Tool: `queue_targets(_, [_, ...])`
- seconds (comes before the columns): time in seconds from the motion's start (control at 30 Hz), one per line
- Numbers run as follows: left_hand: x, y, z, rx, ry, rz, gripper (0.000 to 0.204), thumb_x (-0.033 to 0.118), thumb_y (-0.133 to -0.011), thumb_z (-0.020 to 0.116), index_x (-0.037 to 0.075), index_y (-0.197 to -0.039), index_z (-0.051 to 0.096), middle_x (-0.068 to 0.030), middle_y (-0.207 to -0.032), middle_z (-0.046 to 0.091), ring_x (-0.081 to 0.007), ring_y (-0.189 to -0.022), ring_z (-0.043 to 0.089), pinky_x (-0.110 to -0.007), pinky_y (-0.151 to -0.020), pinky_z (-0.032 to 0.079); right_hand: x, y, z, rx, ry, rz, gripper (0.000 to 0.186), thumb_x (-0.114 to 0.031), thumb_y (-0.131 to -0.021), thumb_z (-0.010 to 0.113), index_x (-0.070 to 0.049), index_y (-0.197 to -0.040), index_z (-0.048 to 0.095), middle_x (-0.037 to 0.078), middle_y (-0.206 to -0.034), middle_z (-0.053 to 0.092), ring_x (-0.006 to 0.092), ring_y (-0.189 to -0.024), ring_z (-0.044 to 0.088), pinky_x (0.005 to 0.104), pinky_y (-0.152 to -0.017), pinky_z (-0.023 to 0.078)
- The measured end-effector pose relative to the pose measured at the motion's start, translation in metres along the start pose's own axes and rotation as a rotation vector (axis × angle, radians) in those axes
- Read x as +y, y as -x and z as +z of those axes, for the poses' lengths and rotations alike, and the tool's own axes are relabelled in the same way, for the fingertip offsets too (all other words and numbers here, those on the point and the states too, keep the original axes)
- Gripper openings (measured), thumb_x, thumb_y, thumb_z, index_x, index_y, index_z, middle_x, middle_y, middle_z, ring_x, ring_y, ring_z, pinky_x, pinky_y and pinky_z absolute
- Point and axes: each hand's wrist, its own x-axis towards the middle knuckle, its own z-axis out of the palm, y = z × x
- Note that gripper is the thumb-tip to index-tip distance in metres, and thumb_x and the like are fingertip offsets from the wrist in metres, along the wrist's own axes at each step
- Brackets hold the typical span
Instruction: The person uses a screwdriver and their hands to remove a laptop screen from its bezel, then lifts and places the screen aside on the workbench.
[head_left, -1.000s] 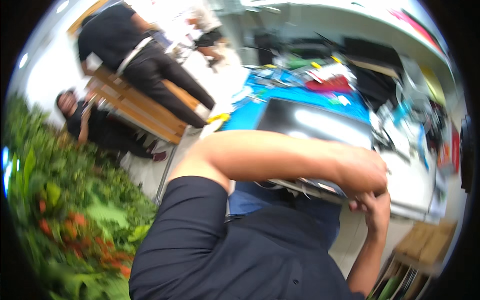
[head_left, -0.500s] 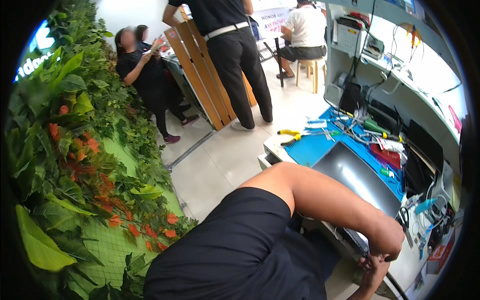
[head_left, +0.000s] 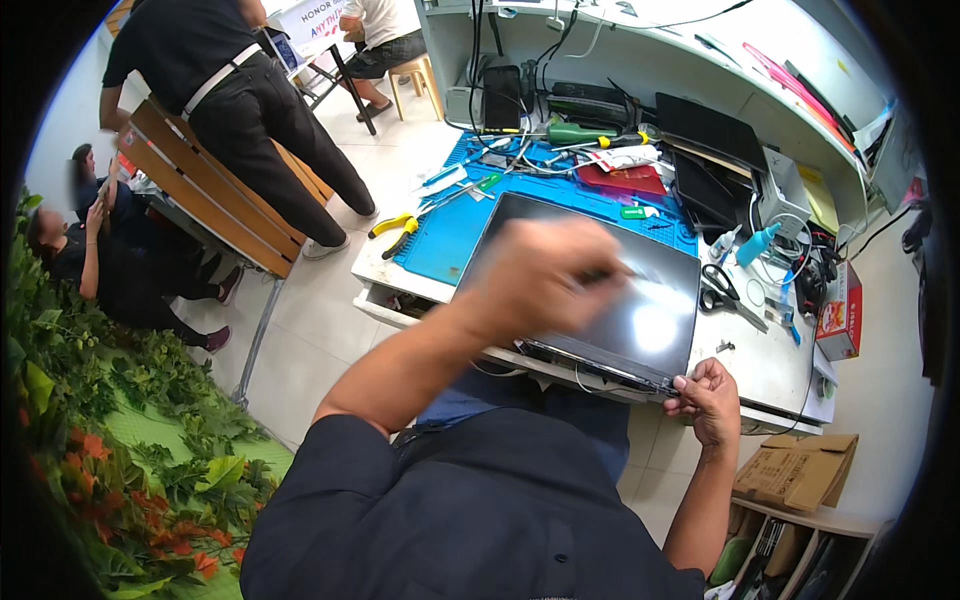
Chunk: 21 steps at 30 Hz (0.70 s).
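The left hand [head_left: 555,275] is raised over the dark flat screen [head_left: 655,290] and badly blurred; its fingers are curled inward, and I cannot tell whether they are pinching anything. The right hand [head_left: 708,400] is at the near right corner of the screen, thumb and fingertips pinched together on its edge. The screen lies flat on the desk [head_left: 765,375], glossy side up with a bright glare, partly over the blue mat [head_left: 435,245], its near edge just in front of the person's body. Near its left side, 1 pair of yellow and black pliers [head_left: 395,232] lies on the mat's corner, above a drawer [head_left: 385,302] that is pulled partly out. Beyond the screen are a red pouch [head_left: 640,180], a green screwdriver handle [head_left: 580,133] and a jumble of small tools. To its right, 1 pair of black scissors [head_left: 735,298] lies on the bare white desktop, with a blue bottle [head_left: 757,244] behind it and a red box [head_left: 840,312] farther right. A cardboard box [head_left: 800,470] sits on a low shelf below, near the right forearm. At the upper left, 1 person in dark clothes and a white belt [head_left: 222,80] stands by a slatted wooden panel [head_left: 190,190], well apart from the desk.
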Motion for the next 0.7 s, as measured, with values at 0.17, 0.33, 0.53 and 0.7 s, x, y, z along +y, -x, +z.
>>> queue_targets(0.17, [-0.074, 0.064, -0.095, 0.260, -0.434, -0.697, 0.018, 0.012, -0.081, 0.086, -0.001, -0.080, 0.073, -0.0084, -0.069, 0.072, -0.0113, -0.061, 0.066, -0.027, -0.059, 0.050, -0.005, -0.006, 0.006, -0.040, 0.031, 0.011, 0.033, 0.003, -0.085, 0.081, -0.007, -0.091, 0.050, 0.003, -0.067, 0.062, 0.0229, -0.057, 0.074, 0.0337, -0.050, 0.062])
queue_targets(0.33, [-0.105, 0.094, -0.095, 0.104, -0.586, -0.645, 0.016, 0.011, -0.078, 0.084, 0.002, -0.078, 0.070, -0.0136, -0.079, 0.073, -0.0285, -0.070, 0.071, -0.038, -0.067, 0.056, -0.010, -0.004, 0.007, -0.027, 0.034, 0.031, 0.034, 0.005, -0.084, 0.081, -0.007, -0.091, 0.049, 0.003, -0.065, 0.063, 0.0233, -0.055, 0.073, 0.0336, -0.047, 0.061])
queue_targets(0.53, [-0.108, 0.064, -0.098, 0.071, -0.620, -0.444, 0.016, 0.015, -0.082, 0.083, 0.004, -0.079, 0.072, -0.0119, -0.078, 0.071, -0.0261, -0.071, 0.070, -0.037, -0.066, 0.055, -0.014, -0.004, 0.011, -0.020, 0.029, 0.045, 0.035, 0.007, -0.083, 0.080, -0.006, -0.091, 0.048, 0.003, -0.064, 0.062, 0.0227, -0.056, 0.073, 0.0335, -0.049, 0.062])
queue_targets(0.7, [-0.121, -0.063, -0.035, -0.041, -0.392, -0.157, 0.014, 0.014, -0.090, 0.079, 0.001, -0.093, 0.076, -0.0136, -0.084, 0.074, -0.0257, -0.074, 0.072, -0.033, -0.072, 0.057, -0.013, 0.000, 0.002, 0.002, 0.011, 0.058, 0.035, 0.006, -0.083, 0.080, -0.004, -0.094, 0.048, 0.005, -0.065, 0.063, 0.0231, -0.059, 0.074, 0.0337, -0.051, 0.062])
